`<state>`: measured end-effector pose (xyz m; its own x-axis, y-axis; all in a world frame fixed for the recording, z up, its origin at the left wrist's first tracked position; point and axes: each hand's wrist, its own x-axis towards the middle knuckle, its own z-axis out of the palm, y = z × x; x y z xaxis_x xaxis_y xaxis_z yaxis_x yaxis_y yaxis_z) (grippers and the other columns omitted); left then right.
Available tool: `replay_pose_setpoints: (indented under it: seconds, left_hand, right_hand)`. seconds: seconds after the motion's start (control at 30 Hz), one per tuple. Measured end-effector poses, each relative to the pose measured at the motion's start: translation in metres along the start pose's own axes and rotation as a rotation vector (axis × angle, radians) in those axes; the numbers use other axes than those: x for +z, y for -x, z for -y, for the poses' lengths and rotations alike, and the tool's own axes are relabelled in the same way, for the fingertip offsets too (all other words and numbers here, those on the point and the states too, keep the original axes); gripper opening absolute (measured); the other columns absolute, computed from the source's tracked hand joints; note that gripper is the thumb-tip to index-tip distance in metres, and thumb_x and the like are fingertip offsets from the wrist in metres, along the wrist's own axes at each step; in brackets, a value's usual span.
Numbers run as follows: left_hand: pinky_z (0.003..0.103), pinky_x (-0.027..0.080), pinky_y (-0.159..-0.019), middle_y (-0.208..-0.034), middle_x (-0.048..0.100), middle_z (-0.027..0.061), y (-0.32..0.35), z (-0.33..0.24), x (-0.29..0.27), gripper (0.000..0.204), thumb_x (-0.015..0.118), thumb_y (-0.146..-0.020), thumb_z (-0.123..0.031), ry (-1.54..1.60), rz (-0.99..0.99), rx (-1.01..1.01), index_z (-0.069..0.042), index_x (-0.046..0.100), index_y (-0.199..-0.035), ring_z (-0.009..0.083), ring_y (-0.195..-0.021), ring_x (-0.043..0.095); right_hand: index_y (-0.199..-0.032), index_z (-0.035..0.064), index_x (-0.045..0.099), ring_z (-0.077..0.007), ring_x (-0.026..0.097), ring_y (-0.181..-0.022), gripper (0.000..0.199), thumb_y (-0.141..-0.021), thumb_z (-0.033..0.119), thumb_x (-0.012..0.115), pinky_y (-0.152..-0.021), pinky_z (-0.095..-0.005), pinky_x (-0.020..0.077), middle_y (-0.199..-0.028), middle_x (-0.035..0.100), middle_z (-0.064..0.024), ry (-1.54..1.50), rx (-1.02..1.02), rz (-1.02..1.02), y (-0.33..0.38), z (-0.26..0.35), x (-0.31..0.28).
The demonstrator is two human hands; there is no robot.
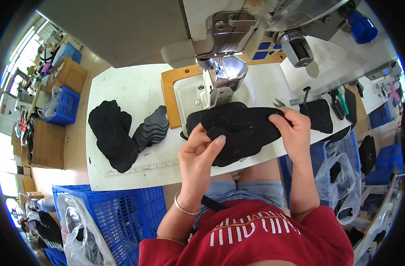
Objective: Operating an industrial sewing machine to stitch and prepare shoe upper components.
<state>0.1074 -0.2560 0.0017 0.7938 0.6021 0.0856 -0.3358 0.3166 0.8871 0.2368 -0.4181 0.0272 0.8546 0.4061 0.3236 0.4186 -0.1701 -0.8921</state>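
Between my two hands is a black fabric piece [242, 131], held up in front of the sewing machine [224, 73] and over the table's near edge. My left hand [197, 148] pinches its left part between thumb and fingers. At the other end, my right hand [293, 128] grips the upper right corner, thumb on top. Faint pale marks run across the cloth. Part of the machine's bed is hidden behind it. To the left on the white table [122, 84] lie a pile of black fabric pieces [111, 135] and a fanned stack of grey pieces [153, 128].
A ruler strip [145, 168] runs along the table's front edge. Small snips [279, 103] lie right of the machine, near more black pieces [318, 116]. Blue crates [122, 217] with clear plastic bags [80, 235] flank my seat. Cardboard boxes [47, 144] stand at far left.
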Motion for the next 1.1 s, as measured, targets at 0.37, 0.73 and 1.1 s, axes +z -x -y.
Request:
replay_pose_setpoints:
  seconds: [0.37, 0.73, 1.1]
  left_hand:
    - [0.015, 0.032, -0.046, -0.070, 0.062, 0.0004, 0.000, 0.000, 0.017, 0.005, 0.066, -0.085, -0.003, -0.034, -0.199, -0.035, 0.001, 0.065, -0.084, 0.0002, -0.055, 0.048]
    - [0.016, 0.031, -0.046, -0.067, 0.059, -0.0002, 0.000, -0.001, 0.020, 0.008, 0.065, -0.085, -0.005, -0.053, -0.224, -0.032, 0.001, 0.065, -0.080, 0.0009, -0.053, 0.045]
    - [0.022, 0.050, -0.068, -0.085, 0.065, 0.0069, 0.000, -0.001, 0.023, 0.021, 0.063, -0.086, -0.003, -0.071, -0.230, 0.104, 0.001, 0.059, -0.106, 0.0113, -0.077, 0.062]
  right_hand:
    - [-0.096, -0.0026, 0.063, -0.0102, 0.060, -0.057, 0.015, -0.084, 0.006, 0.066, -0.051, -0.0222, 0.0491, -0.080, 0.066, -0.0066, -0.601, 0.432, 0.220, 0.024, 0.008, 0.032]
    - [-0.101, -0.0029, 0.064, -0.0098, 0.061, -0.061, 0.021, -0.082, 0.005, 0.067, -0.053, -0.0218, 0.0512, -0.086, 0.067, -0.0070, -0.586, 0.391, 0.214, 0.022, 0.018, 0.030]
    - [-0.098, -0.0012, 0.065, -0.0063, 0.057, -0.058, 0.018, -0.082, 0.008, 0.068, -0.051, -0.0204, 0.0474, -0.081, 0.066, -0.0040, -0.589, 0.401, 0.162, 0.023, 0.022, 0.037]
